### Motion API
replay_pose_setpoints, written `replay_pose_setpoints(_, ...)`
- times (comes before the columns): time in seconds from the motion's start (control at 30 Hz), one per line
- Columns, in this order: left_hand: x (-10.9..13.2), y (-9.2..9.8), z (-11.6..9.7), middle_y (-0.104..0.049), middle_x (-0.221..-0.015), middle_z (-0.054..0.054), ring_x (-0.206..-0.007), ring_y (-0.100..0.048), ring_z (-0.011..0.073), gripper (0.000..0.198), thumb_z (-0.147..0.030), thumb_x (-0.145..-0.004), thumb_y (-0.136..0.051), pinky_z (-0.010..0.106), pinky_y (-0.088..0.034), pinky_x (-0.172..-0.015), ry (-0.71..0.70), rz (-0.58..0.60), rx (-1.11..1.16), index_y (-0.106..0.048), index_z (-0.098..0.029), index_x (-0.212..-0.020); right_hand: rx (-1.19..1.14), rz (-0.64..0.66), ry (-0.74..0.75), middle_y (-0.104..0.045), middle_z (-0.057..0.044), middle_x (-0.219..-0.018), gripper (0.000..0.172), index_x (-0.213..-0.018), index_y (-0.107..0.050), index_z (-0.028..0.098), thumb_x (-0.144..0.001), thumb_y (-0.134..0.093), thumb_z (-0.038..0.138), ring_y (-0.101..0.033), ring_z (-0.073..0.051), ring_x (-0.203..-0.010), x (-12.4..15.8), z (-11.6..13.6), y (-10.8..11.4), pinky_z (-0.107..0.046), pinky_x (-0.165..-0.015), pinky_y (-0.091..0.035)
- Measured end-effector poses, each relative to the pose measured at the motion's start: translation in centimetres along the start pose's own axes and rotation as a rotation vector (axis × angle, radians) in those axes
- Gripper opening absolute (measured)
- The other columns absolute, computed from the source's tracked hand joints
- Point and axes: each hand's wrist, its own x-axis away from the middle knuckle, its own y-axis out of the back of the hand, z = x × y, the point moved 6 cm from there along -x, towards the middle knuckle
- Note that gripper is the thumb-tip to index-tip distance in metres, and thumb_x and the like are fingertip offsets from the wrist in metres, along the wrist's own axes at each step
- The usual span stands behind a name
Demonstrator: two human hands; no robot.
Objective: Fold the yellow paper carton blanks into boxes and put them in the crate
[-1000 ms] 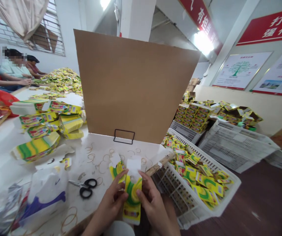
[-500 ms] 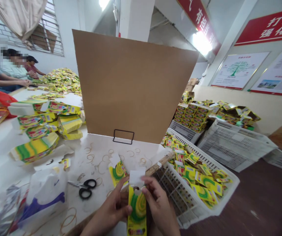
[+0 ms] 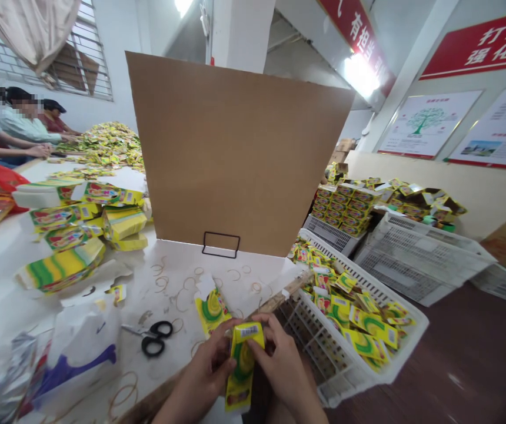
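So the thing in hand is a little yellow and green carton (image 3: 242, 368), held over the near edge of the table, roughly in the middle, barcode end up and tilted a bit. The left hand (image 3: 211, 365) has it pinched from the left: thumb pressed on the lower left side, fingers curled in behind, so no real gap there. The right hand (image 3: 282, 359) is clamped on it too, thumb flat on the front just under the barcode, index finger bent around the upper right corner. Can't tell what the other right fingertips are touching, they're tucked out of sight.

Just past the left knuckles, a second carton (image 3: 212, 309) lies on the white table (image 3: 217, 274). Left of that there's a pair of black-handled scissors (image 3: 152, 334), with loose rubber bands (image 3: 123, 396) scattered about. Close by on the right, a white plastic crate (image 3: 405, 358) is heaped with more cartons. Big brown cardboard panel (image 3: 239, 159) stands upright at the far side.
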Motion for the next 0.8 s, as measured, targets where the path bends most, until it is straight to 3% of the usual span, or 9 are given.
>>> replay_pose_setpoints(0.2, -0.1, 0.2, -0.6, -0.058, -0.117, 0.016, -0.097, -0.061, 0.022, 0.055, -0.031, -0.087, -0.056, 0.035, -0.047, -0.084, 0.001, -0.004, 0.09, -0.029, -0.018, -0.133, 0.077, 0.024, -0.071, -0.057, 0.003, -0.056, 0.048, -0.119, -0.05, 0.015, -0.075, -0.063, 0.029, -0.052, -0.016, -0.052, -0.2, -0.6, -0.5, -0.023, -0.051, -0.037)
replay_pose_setpoints(0.27, -0.2, 0.1, -0.7, -0.058, -0.118, 0.016, -0.097, -0.062, 0.0226, 0.056, -0.031, -0.085, -0.058, 0.036, -0.047, -0.083, 0.012, -0.011, 0.128, -0.03, -0.019, -0.132, 0.057, 0.032, -0.03, -0.062, -0.003, -0.067, 0.049, -0.118, -0.054, 0.014, -0.078, -0.061, 0.04, -0.056, -0.017, -0.059, -0.1, -0.5, -0.3, -0.025, -0.054, -0.04)
replay_pose_setpoints(0.33, -0.2, -0.1, -0.9, -0.06, -0.116, 0.015, -0.095, -0.062, 0.0222, 0.055, -0.03, -0.084, -0.059, 0.036, -0.048, -0.083, 0.012, -0.017, 0.12, -0.033, -0.018, -0.131, 0.015, -0.016, 0.066, -0.065, -0.009, -0.09, 0.043, -0.111, -0.061, 0.014, -0.084, -0.054, 0.047, -0.061, -0.018, -0.081, -0.1, -0.2, 0.4, -0.027, -0.071, -0.047)
replay_pose_setpoints(0.4, -0.2, -0.5, -1.1, -0.061, -0.113, 0.015, -0.094, -0.062, 0.0218, 0.054, -0.03, -0.083, -0.06, 0.034, -0.048, -0.082, 0.016, -0.016, 0.116, -0.035, -0.018, -0.13, -0.069, -0.049, 0.139, -0.063, -0.011, -0.107, 0.038, -0.105, -0.064, 0.015, -0.088, -0.051, 0.046, -0.059, -0.019, -0.1, 0.0, 0.0, 0.7, -0.028, -0.087, -0.044)
replay_pose_setpoints(0.6, -0.6, -1.2, -0.4, -0.063, -0.11, 0.013, -0.085, -0.064, 0.0177, 0.05, -0.03, -0.083, -0.059, 0.029, -0.05, -0.077, -0.008, -0.095, 0.042, -0.039, -0.016, -0.126, -0.276, -0.028, 0.086, -0.064, -0.011, -0.099, 0.033, -0.098, -0.065, 0.013, -0.08, -0.064, 0.041, -0.061, -0.019, -0.088, 0.0, -0.9, 0.2, -0.028, -0.077, -0.048)
replay_pose_setpoints(0.67, -0.7, -0.5, 0.2, -0.061, -0.115, 0.014, -0.094, -0.063, 0.0187, 0.053, -0.031, -0.085, -0.054, 0.032, -0.049, -0.086, -0.02, -0.147, -0.078, -0.035, -0.015, -0.132, -0.337, -0.227, 0.055, -0.064, -0.009, -0.094, 0.036, -0.097, -0.062, 0.013, -0.077, -0.067, 0.042, -0.061, -0.017, -0.082, -0.4, -1.9, 2.2, -0.026, -0.073, -0.049)
replay_pose_setpoints(0.77, -0.6, 1.9, 0.7, -0.054, -0.126, 0.015, -0.117, -0.052, 0.0203, 0.053, -0.032, -0.087, -0.047, 0.036, -0.039, -0.103, -0.021, -0.315, -0.391, -0.036, -0.012, -0.135, -0.551, -0.796, 0.103, -0.059, -0.006, -0.102, 0.053, -0.111, -0.046, 0.019, -0.072, -0.069, 0.046, -0.061, -0.014, -0.084, 0.0, -4.1, 7.1, -0.027, -0.076, -0.051)
replay_pose_setpoints(0.8, -0.5, 2.8, 0.9, -0.05, -0.131, 0.015, -0.123, -0.047, 0.021, 0.051, -0.033, -0.087, -0.046, 0.038, -0.034, -0.107, -0.021, -0.374, -0.514, -0.04, -0.012, -0.133, -0.575, -0.887, 0.124, -0.056, -0.007, -0.11, 0.06, -0.117, -0.038, 0.021, -0.073, -0.067, 0.049, -0.061, -0.015, -0.092, -0.1, -4.6, 8.0, -0.03, -0.082, -0.05)
